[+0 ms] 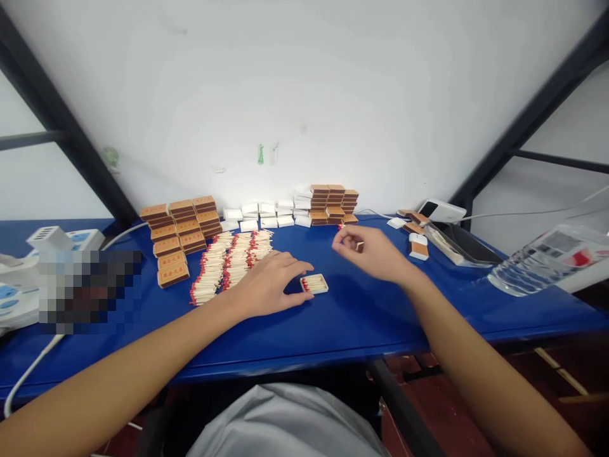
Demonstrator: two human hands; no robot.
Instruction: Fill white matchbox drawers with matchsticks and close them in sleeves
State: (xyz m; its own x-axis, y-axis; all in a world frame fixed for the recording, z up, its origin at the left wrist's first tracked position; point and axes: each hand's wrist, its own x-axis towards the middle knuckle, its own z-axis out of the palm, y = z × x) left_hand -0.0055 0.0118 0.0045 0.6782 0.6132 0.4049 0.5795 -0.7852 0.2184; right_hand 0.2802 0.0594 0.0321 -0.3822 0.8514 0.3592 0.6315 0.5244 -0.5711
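Note:
My left hand (269, 285) rests on the blue table with its fingers apart, thumb and forefinger around the left end of a small white matchbox tray (324, 287). The thumb tip is at the tray's near edge. Several red-headed matches (311, 283) lie inside this tray. To the right, my right hand (368, 252) hovers with curled, pinching fingers. Red match heads (341, 226) show just past its fingertips, and pale stick ends appear by the palm. Left of my left hand, long rows of loose matches (212, 270) lie on the table, partly covered by that hand.
Stacked matchboxes (174, 270) stand at the left, more matchboxes (335, 214) at the back. White trays (269, 222) line the wall between. At right are a power bank (442, 211), a loose partly open matchbox (418, 247) and a plastic bottle (537, 260). Power strips (88, 240) sit far left.

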